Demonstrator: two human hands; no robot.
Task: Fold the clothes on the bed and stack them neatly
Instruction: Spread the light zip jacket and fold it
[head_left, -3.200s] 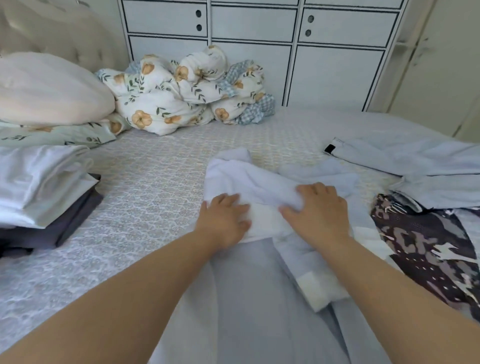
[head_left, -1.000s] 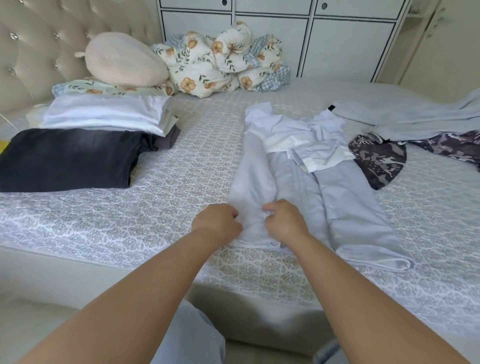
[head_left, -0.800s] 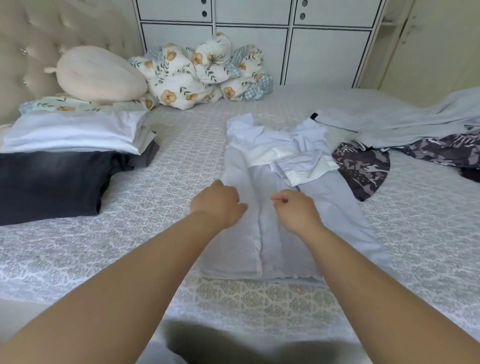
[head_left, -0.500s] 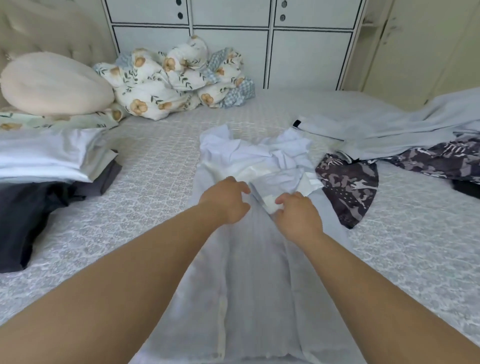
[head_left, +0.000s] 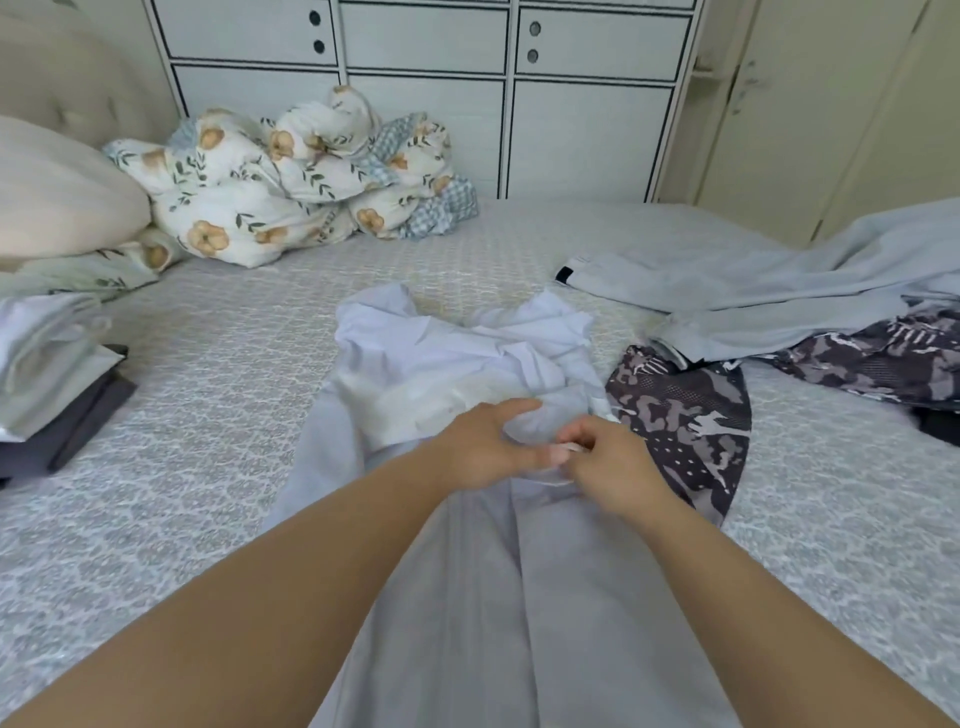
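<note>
So the pale grey trousers (head_left: 498, 597) lie lengthwise down the middle of the bed (head_left: 208, 415), legs running toward the camera and the rumpled waist end bunched up at the far end. Both hands meet right at that bunched part: the left hand (head_left: 483, 447) has its fingers curled into the fabric with the thumb pressing against a white bit of lining, and the right hand (head_left: 608, 462) pinches that same white edge between thumb and fingertips. The forearms cover a good chunk of the trouser legs, so the cloth under them is hidden. Just to the right, a camo-print garment (head_left: 680, 421) touches the trousers' edge, and a light blue-grey garment (head_left: 753, 291) sprawls behind it. Over on the left edge sits a folded stack (head_left: 47, 374), white on top of dark. A floral duvet (head_left: 291, 182) is heaped against the white cabinet (head_left: 571, 104), with a cream pillow (head_left: 57, 197) beside it.
</note>
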